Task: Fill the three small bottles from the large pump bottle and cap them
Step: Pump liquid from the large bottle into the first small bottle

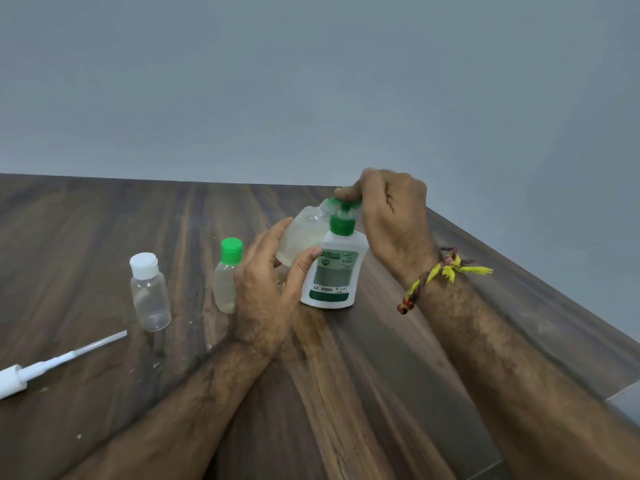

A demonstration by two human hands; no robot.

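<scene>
A white pump bottle (331, 271) with a green pump head stands on the wooden table (381, 375). My right hand (391, 216) rests on the pump head, fingers curled over it. My left hand (266, 289) grips an uncapped clear small bottle (301, 233), tilted with its open neck under the spout; pale liquid shows inside. A small bottle with a green cap (227, 275), holding pale liquid, stands left of my left hand. Further left stands a clear small bottle with a white cap (149, 292), which looks empty.
A white spray pump with a long dip tube (52, 362) lies on the table at the left edge. The table's right edge runs diagonally close behind my right forearm. A grey wall stands behind the table.
</scene>
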